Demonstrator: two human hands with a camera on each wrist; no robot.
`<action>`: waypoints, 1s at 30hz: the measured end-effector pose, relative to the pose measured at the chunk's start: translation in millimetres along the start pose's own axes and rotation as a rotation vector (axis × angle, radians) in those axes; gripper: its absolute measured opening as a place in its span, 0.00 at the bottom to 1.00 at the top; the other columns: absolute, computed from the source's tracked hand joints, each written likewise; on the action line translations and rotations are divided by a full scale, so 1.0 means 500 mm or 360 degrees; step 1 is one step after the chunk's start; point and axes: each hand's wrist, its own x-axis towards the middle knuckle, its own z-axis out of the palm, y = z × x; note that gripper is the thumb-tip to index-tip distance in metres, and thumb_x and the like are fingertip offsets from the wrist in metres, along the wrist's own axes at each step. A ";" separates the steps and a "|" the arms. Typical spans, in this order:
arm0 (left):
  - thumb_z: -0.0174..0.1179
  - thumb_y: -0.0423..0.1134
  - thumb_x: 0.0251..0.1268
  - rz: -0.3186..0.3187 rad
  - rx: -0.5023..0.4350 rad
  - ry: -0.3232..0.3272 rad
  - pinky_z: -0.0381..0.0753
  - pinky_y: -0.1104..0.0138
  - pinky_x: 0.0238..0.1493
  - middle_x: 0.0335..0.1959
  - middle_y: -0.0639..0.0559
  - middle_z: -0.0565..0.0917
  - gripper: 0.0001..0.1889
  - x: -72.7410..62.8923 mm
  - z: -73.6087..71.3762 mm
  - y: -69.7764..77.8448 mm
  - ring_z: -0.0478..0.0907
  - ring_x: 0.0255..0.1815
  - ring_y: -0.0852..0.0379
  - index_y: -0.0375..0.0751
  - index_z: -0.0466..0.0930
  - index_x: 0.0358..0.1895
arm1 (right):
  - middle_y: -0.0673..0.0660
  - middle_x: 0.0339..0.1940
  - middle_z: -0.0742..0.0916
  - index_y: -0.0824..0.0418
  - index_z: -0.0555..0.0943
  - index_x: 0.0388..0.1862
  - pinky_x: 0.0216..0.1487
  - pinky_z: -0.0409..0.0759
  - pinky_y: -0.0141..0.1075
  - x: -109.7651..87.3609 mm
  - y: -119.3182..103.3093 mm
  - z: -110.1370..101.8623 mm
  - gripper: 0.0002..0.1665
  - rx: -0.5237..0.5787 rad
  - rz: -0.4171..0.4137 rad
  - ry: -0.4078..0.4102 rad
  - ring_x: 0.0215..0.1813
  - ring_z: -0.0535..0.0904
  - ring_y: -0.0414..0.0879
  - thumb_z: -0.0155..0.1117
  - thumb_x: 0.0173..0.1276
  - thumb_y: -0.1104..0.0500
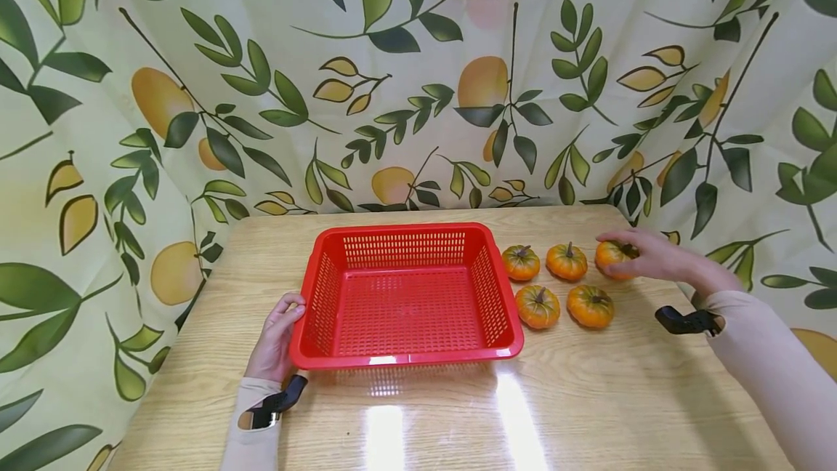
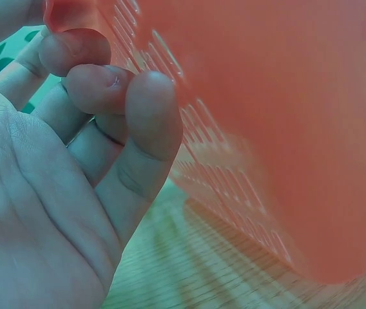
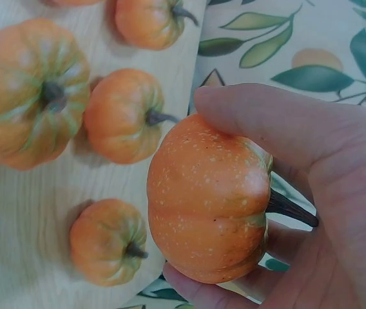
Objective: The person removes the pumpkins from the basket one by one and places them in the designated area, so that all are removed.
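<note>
My left hand [image 1: 275,340] holds the left rim of a red plastic basket [image 1: 405,360] with slotted walls. In the left wrist view, the fingers curl beside the basket's side [image 2: 286,129], with the rim at the top. The inside of the basket shows no contents. At the right of the table, my right hand [image 1: 644,256] grips a small orange pumpkin [image 3: 209,199] with a dark stem, thumb on one side and fingers on the other. Whether this pumpkin touches the table cannot be told. Several like it stand nearby, including a front pumpkin [image 1: 591,307] and a back pumpkin [image 1: 567,262].
A light wood table [image 1: 418,420] carries everything, with bright glare at its front. Two pumpkins, one at the back [image 1: 521,263] and one in front [image 1: 538,307], sit close to the basket's right wall. Leaf-patterned cloth [image 1: 405,93] hangs behind and at both sides.
</note>
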 end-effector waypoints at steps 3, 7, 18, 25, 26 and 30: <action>0.35 0.27 0.80 0.0003 0.0011 0.0009 0.88 0.67 0.39 0.39 0.53 0.85 0.19 0.001 0.001 0.002 0.87 0.39 0.58 0.48 0.78 0.47 | 0.77 0.68 0.73 0.66 0.71 0.70 0.59 0.67 0.74 -0.008 0.009 0.003 0.37 0.0042 0.0029 -0.0013 0.67 0.66 0.76 0.69 0.68 0.51; 0.36 0.27 0.80 0.0001 0.0029 0.0025 0.88 0.68 0.40 0.39 0.54 0.85 0.19 0.001 0.001 0.002 0.86 0.39 0.59 0.49 0.78 0.47 | 0.77 0.70 0.71 0.66 0.70 0.71 0.60 0.65 0.75 -0.016 0.019 0.011 0.38 0.0108 0.0077 -0.0041 0.68 0.63 0.76 0.68 0.68 0.50; 0.36 0.27 0.80 0.0014 0.0005 0.0010 0.88 0.68 0.39 0.38 0.54 0.85 0.19 0.003 0.001 0.001 0.87 0.39 0.59 0.48 0.78 0.47 | 0.82 0.66 0.71 0.71 0.70 0.70 0.59 0.67 0.74 -0.027 0.045 0.033 0.38 0.0083 0.0095 -0.0036 0.65 0.66 0.77 0.70 0.66 0.53; 0.36 0.28 0.80 0.0003 0.0025 0.0026 0.88 0.68 0.39 0.39 0.54 0.85 0.18 0.002 0.003 0.001 0.87 0.39 0.59 0.49 0.78 0.47 | 0.83 0.63 0.73 0.73 0.72 0.67 0.57 0.71 0.72 -0.028 0.058 0.049 0.36 0.0052 0.0058 -0.0021 0.62 0.70 0.76 0.70 0.65 0.56; 0.36 0.27 0.80 0.0003 0.0020 0.0024 0.88 0.68 0.40 0.39 0.54 0.85 0.18 0.002 0.002 0.001 0.87 0.40 0.59 0.48 0.78 0.47 | 0.83 0.63 0.73 0.72 0.72 0.67 0.57 0.71 0.72 -0.029 0.059 0.051 0.36 0.0065 0.0074 -0.0033 0.62 0.70 0.77 0.70 0.65 0.55; 0.37 0.28 0.80 0.0000 0.0015 0.0029 0.88 0.68 0.40 0.39 0.54 0.84 0.18 0.002 0.002 0.001 0.87 0.40 0.59 0.48 0.78 0.47 | 0.84 0.66 0.69 0.71 0.70 0.69 0.58 0.68 0.75 -0.034 0.063 0.055 0.38 0.0110 0.0155 -0.0087 0.64 0.65 0.78 0.69 0.67 0.53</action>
